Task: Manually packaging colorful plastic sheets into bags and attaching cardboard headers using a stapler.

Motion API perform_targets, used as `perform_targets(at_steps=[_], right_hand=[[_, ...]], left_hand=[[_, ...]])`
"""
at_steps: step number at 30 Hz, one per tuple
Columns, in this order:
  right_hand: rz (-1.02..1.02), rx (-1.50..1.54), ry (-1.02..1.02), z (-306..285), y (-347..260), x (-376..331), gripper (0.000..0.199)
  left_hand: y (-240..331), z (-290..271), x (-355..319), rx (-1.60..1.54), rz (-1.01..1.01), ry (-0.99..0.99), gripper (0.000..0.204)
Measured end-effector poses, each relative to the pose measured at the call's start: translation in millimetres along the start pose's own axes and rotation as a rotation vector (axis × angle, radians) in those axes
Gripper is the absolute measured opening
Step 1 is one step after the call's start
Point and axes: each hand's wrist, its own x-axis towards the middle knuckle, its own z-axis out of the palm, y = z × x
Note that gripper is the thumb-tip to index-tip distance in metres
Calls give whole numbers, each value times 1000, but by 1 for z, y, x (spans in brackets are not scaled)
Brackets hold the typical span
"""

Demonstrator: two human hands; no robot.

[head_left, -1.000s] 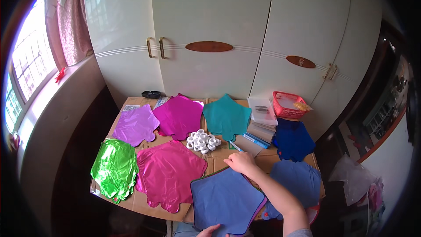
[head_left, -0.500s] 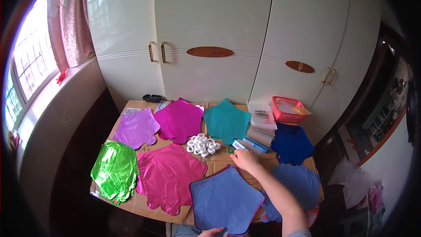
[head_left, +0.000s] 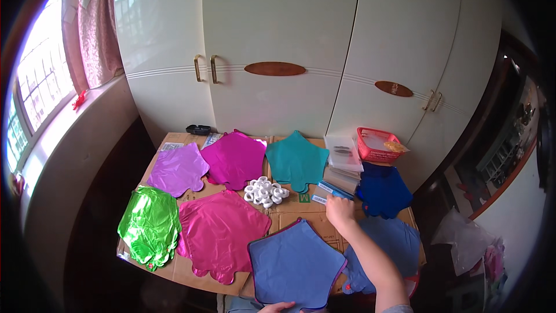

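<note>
A flat star-shaped foil sheet (head_left: 298, 264), like an uninflated foil balloon, is dull blue with a purple rim. My left hand (head_left: 278, 308) pinches its near edge at the bottom of the view, mostly cut off. My right hand (head_left: 340, 210) reaches across the cardboard, its fingers closed at the end of a small blue-and-white box (head_left: 318, 199); the fingertips are partly hidden. Just behind lies a second blue-and-white box (head_left: 336, 190). To their left sits a heap of white rings (head_left: 266, 192).
Flat foil shapes in green (head_left: 149, 229), pink (head_left: 223, 235), lilac (head_left: 178, 169), magenta (head_left: 234, 159), teal (head_left: 297, 159), dark blue (head_left: 385, 191) and dull blue (head_left: 394, 246) cover the cardboard (head_left: 197, 275). Clear plastic packs (head_left: 343, 153) and a red basket (head_left: 379, 145) stand at the back right.
My right hand has shifted right and slightly nearer. The near blue-and-white box has moved with it, nearer me and apart from the other box. My left hand stays at the foil's edge.
</note>
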Motion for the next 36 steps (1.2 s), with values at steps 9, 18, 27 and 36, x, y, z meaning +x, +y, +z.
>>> perform_targets(at_steps=[9, 18, 27, 36], right_hand=[[-177, 593, -113, -4, -38, -13, 39], [-99, 875, -781, -19, -54, 5, 46], [76, 735, -726, -15, -37, 14, 34], [-167, 499, -563, -4, -42, 23, 29]], left_hand=[[-4, -9, 10, 389, 118, 198, 14], [-7, 7, -7, 594, 221, 321, 22], [1, 2, -6, -15, 40, -130, 54], [5, -22, 25, -71, -45, -221, 63]])
